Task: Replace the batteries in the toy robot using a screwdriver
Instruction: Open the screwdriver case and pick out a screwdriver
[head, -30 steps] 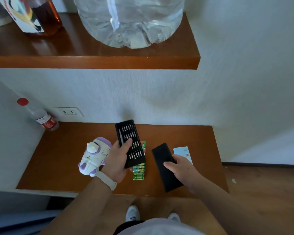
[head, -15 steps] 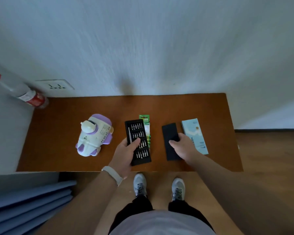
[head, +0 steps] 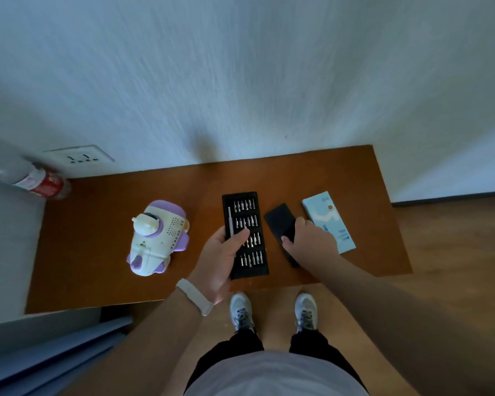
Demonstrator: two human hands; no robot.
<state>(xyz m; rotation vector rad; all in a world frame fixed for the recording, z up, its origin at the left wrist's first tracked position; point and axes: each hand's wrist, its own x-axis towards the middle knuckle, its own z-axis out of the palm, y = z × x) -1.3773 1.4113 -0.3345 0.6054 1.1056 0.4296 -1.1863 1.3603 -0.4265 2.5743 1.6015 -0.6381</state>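
Observation:
A white and purple toy robot [head: 156, 238] lies on the brown tabletop [head: 92, 252], left of centre. My left hand [head: 222, 258] grips a black tray of screwdriver bits [head: 247, 221], thumb laid across the rows; a thin screwdriver handle lies along the tray's left side. My right hand [head: 312, 242] holds the tray's black cover [head: 280, 221] at its near end, just to the right of the tray. The green battery pack seen earlier is hidden under the tray.
A light blue box [head: 327, 221] lies right of the black cover. A bottle with a red label [head: 37, 181] leans in the far left corner below a wall socket [head: 79, 158]. My feet stand on the wooden floor at the table's front edge.
My head tilted down, so the upper shelf left the view. The bit tray came down over the battery pack, and the black cover moved toward the blue box.

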